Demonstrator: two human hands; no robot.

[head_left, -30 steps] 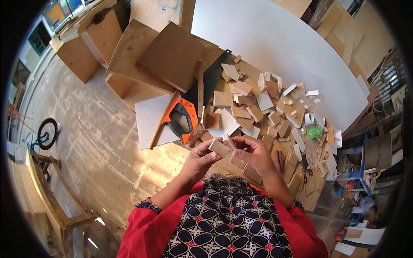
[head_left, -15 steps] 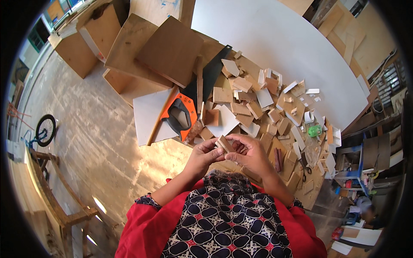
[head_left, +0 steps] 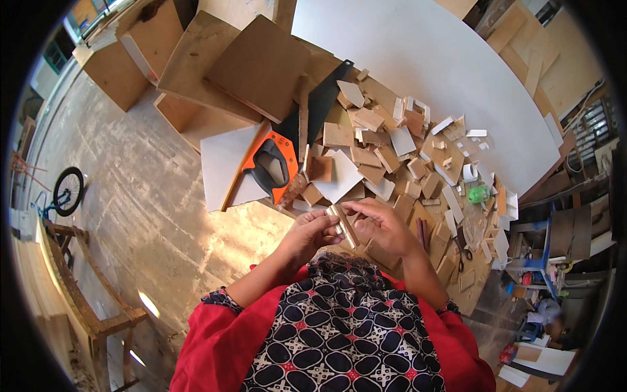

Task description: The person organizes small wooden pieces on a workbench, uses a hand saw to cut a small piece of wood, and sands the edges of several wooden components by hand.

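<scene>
Close in front of my body, my left hand (head_left: 305, 235) pinches a small wooden block (head_left: 344, 227) between thumb and fingers. The block has a brown face and a pale, layered-looking edge, and it stands tilted. Just to its right is my right hand (head_left: 386, 227), its fingers loosely bent and apart. The index fingertip reaches the block's upper end; whether it touches cannot be made out. Beyond my hands, many wooden offcuts (head_left: 337, 135) lie heaped on the workbench (head_left: 473, 297). A handsaw with an orange and black handle (head_left: 285, 160) rests left of the heap.
Large brown boards (head_left: 258, 68) are stacked past the saw. A big white panel (head_left: 424, 59) covers the far side. Scissors (head_left: 464, 251) and a green object (head_left: 479, 194) lie on the right. To the left, a wooden frame (head_left: 108, 326) and a bicycle wheel (head_left: 68, 189) stand on the floor.
The block has turned more upright and now shows its pale edge. My right hand has loosened from it and shifted slightly right, while my left hand keeps its grip.
</scene>
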